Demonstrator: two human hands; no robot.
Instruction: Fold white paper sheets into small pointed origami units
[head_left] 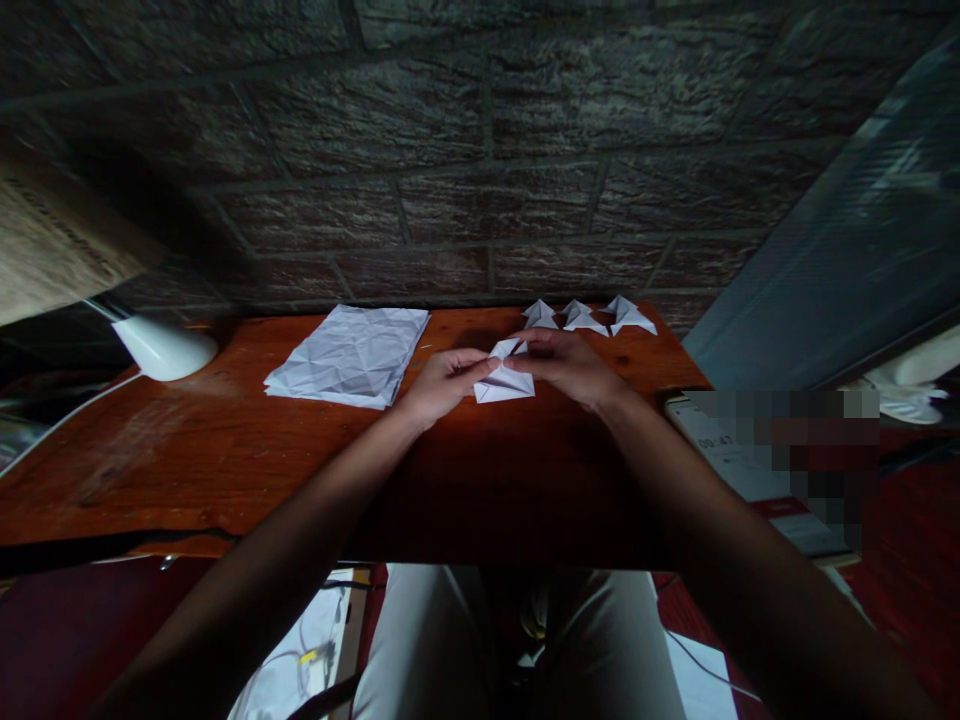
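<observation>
A partly folded white paper piece [504,380] lies on the wooden table [225,450] near its far middle. My left hand [442,383] pinches its left edge with curled fingers. My right hand [566,365] is closed over its upper right flap. Three finished folded paper shapes [585,317] stand in a row just behind my right hand, by the brick wall.
A stack of creased white paper sheets [349,355] lies to the left of my hands. A white desk lamp [163,347] stands at the far left with its cord trailing off. A printed booklet [742,465] rests at the table's right edge.
</observation>
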